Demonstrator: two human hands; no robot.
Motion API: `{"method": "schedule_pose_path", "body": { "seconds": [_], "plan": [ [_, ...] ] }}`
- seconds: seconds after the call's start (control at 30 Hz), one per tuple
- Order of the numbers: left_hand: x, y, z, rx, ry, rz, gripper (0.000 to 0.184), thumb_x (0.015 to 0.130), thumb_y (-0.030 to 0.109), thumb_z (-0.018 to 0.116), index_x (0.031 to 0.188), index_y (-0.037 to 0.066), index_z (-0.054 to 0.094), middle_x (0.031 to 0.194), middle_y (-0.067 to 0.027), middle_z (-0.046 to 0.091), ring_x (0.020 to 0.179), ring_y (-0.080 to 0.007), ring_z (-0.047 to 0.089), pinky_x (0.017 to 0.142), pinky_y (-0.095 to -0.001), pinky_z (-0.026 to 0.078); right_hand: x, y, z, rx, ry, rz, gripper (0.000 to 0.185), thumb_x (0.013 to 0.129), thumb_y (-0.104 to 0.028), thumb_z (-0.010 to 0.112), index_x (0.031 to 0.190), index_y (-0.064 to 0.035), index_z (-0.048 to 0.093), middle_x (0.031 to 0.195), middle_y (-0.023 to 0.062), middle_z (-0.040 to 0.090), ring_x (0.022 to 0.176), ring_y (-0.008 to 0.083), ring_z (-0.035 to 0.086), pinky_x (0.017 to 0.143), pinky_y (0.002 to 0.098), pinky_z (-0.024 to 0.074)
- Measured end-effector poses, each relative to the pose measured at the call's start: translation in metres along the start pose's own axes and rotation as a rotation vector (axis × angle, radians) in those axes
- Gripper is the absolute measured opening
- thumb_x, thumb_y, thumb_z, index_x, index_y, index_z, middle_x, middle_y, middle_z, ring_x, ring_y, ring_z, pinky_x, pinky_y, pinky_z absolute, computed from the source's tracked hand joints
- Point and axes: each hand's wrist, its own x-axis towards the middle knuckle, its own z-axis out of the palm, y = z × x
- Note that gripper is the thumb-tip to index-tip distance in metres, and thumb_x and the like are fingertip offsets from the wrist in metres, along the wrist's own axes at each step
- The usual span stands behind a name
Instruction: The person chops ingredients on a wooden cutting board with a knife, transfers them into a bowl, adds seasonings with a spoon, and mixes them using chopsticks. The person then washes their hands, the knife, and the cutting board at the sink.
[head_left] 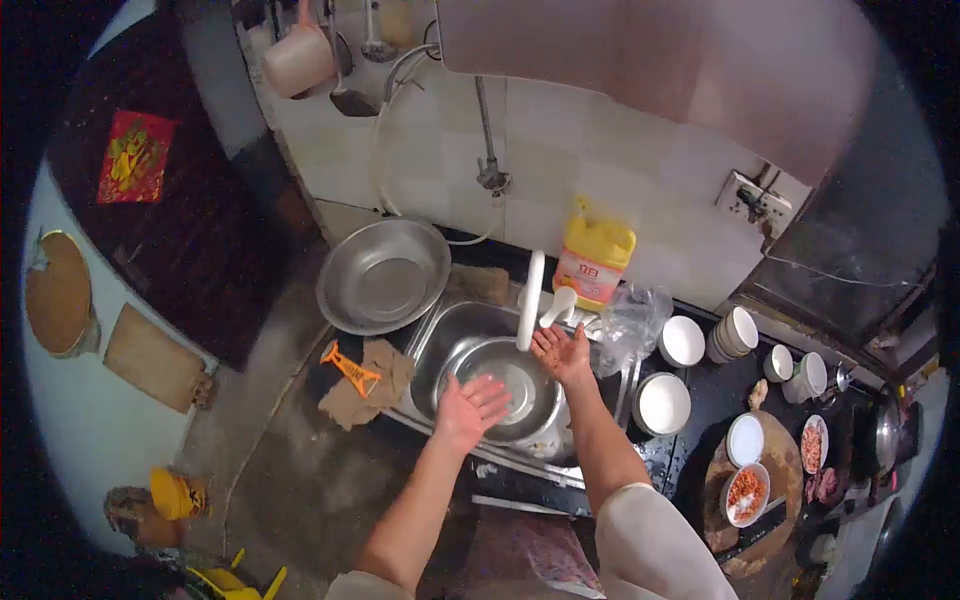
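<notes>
Both of my hands are over a metal sink (428, 350) that has a steel basin (530, 430) standing in it. My left hand (472, 408) is spread above the basin's left side, palm showing, with nothing in it. Just below the white faucet (532, 300), my right hand (563, 352) is turned palm up, its fingers apart and dotted with small reddish bits. Close behind that hand are a white spoon-like piece (560, 304) and a clear plastic bag (634, 325).
A large steel bowl (386, 275) and an orange peeler (352, 371) on brown cardboard lie left. Behind stands a yellow detergent jug (594, 262). White bowls (664, 404) line the right counter, beside a round chopping board (780, 460) bearing a bowl of orange diced food (745, 494).
</notes>
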Motion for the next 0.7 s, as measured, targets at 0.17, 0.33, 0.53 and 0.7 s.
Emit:
{"method": "schedule_pose_path", "body": {
  "seconds": [0.17, 0.33, 0.53, 0.7],
  "plan": [
    [0.082, -0.02, 0.01, 0.08, -0.026, 0.111, 0.054, 0.098, 0.039, 0.042, 0.135, 0.001, 0.042, 0.14, -0.0206, 0.044, 0.127, -0.0379, 0.043, 0.107, -0.0536, 0.035, 0.025, 0.005, -0.023, -0.023, -0.294, -0.018, 0.055, 0.101, -0.046, 0.03, 0.131, -0.0034, 0.046, 0.127, 0.0149, 0.057, 0.12, 0.0328, 0.052, 0.099, 0.0503, 0.0423],
    [0.126, -0.094, 0.031, 1.701, 0.399, 0.658, 0.058, 0.092, 0.028, 0.053, 0.141, 0.004, 0.036, 0.147, -0.021, 0.034, 0.138, -0.0382, 0.027, 0.114, -0.0534, 0.017, -0.021, 0.084, -0.026, -0.202, -0.095, -0.122, 0.048, 0.098, -0.044, 0.038, 0.123, -0.0074, 0.055, 0.116, 0.0093, 0.062, 0.113, 0.0313, 0.054, 0.1, 0.0555, 0.0379],
    [0.136, -0.048, -0.007, 2.118, 0.075, 0.525, 0.065, 0.093, 0.049, 0.039, 0.147, 0.015, 0.032, 0.155, -0.0137, 0.023, 0.145, -0.0364, 0.013, 0.113, -0.0604, 0.007, -0.001, 0.103, -0.021, 0.151, -0.179, 0.149, 0.038, 0.094, -0.045, 0.047, 0.119, -0.0168, 0.056, 0.12, 0.0084, 0.058, 0.112, 0.0375, 0.051, 0.1, 0.0598, 0.0357],
    [0.136, -0.05, 0.009, 1.917, -0.023, 0.456, 0.057, 0.095, 0.047, 0.036, 0.146, 0.022, 0.034, 0.155, -0.0108, 0.025, 0.144, -0.0341, 0.017, 0.108, -0.0664, 0.014, -0.022, 0.092, -0.003, 0.028, 0.011, -0.082, 0.04, 0.092, -0.044, 0.053, 0.122, -0.0191, 0.055, 0.122, 0.0104, 0.057, 0.119, 0.0329, 0.051, 0.1, 0.0599, 0.037]
  ]
}}
